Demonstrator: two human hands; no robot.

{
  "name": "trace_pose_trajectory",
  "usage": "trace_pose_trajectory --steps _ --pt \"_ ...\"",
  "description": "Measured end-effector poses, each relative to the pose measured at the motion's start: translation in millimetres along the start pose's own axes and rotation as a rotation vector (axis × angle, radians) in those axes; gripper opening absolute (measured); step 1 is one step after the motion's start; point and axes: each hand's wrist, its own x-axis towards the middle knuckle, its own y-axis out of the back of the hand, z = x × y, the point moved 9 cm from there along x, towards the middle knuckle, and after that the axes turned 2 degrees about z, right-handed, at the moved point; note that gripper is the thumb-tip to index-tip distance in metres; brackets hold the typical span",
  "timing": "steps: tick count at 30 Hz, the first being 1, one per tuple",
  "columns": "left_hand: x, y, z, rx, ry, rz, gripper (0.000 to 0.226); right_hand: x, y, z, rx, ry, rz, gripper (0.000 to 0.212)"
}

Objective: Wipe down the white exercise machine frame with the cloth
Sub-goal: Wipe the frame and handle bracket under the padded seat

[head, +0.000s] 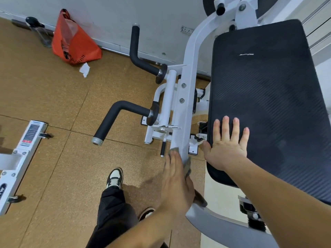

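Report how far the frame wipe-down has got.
Done: nothing shows which parts are already wiped. In hand: the left hand presses the grey cloth against the near end of the white bar, while the right hand rests flat on the black pad. Left, probably: the bar upward past its bolts, the curved arm above, and the brackets by the handles.

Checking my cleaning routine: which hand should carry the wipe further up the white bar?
Left. The left hand presses the cloth against the white bar; the right hand lies flat on the black pad, holding nothing.
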Motion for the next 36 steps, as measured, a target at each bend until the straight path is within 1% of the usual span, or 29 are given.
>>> trace_pose_trajectory --steps 2,4,6,8,9,12,13,15,17,19,21,24,26,27,29,33,35,36 --pt "36.6 -1.8 4.2 0.105 -0.056 0.007 0.09 0.2 0.4 -0.4 -0.001 0.001 0.002 0.081" --pt "68.9 -3.1 15.3 0.266 -0.147 -0.027 0.095 -0.2 0.3 -1.0 0.002 -0.001 0.002 0.081" --pt "79.7 -4.1 20.8 0.345 -0.194 -0.038 0.098 0.4 -0.2 -1.3 -0.004 -0.003 0.014 0.081" --pt "65.7 -3.4 25.0 0.337 -0.185 -0.056 0.101 0.2 0.4 -0.8 -0.008 -0.001 0.012 0.081" --pt "50.2 -2.2 26.5 0.304 -0.188 -0.059 0.098 -0.1 0.6 -1.4 -0.004 0.001 0.006 0.081" --pt "3.1 1.0 26.8 0.189 -0.198 -0.083 0.066 0.4 0.8 -2.0 0.001 0.007 -0.001 0.081" --pt "-1.5 0.0 24.8 0.194 -0.207 -0.104 0.062 0.5 0.7 -2.0 0.001 0.006 -0.004 0.081" --pt "15.1 -0.6 23.2 0.286 -0.244 -0.136 0.064 0.3 0.4 -1.6 0.001 0.002 -0.007 0.081" --pt "50.7 -1.0 25.6 0.335 -0.284 -0.152 0.078 0.6 -0.3 -1.7 -0.002 0.001 -0.009 0.081" --pt "76.8 0.8 30.3 0.36 -0.323 -0.123 0.082 0.6 0.7 -1.6 0.002 -0.001 -0.001 0.081" --pt "75.3 5.0 27.2 0.31 -0.267 -0.027 0.085 0.6 0.8 -1.3 0.003 0.002 0.001 0.081" --pt "29.0 8.7 9.0 0.058 -0.004 0.083 0.093 0.1 0.2 -1.8 0.012 0.012 -0.006 0.081" --pt "1.1 4.9 -1.2 -0.032 0.137 0.08 0.087 1.0 0.1 -0.8 0.009 0.011 0.001 0.08" --pt "-2.0 2.1 -4.3 -0.028 0.161 0.07 0.084 1.1 0.0 -0.8 0.011 0.011 0.001 0.08" --pt "15.2 2.5 -5.5 -0.014 0.142 0.079 0.081 1.1 -0.4 -1.0 0.019 0.01 -0.001 0.081" --pt "73.5 2.7 0.9 0.05 0.035 0.058 0.076 1.6 0.0 -1.9 0.017 0.009 0.008 0.08" --pt "69.4 3.2 -0.1 0.012 0.048 0.091 0.07 1.1 0.1 -2.0 0.018 0.011 0.007 0.08" --pt "56.6 5.5 -0.2 -0.045 0.065 0.121 0.066 0.8 0.2 -1.6 0.02 0.011 0.005 0.081"
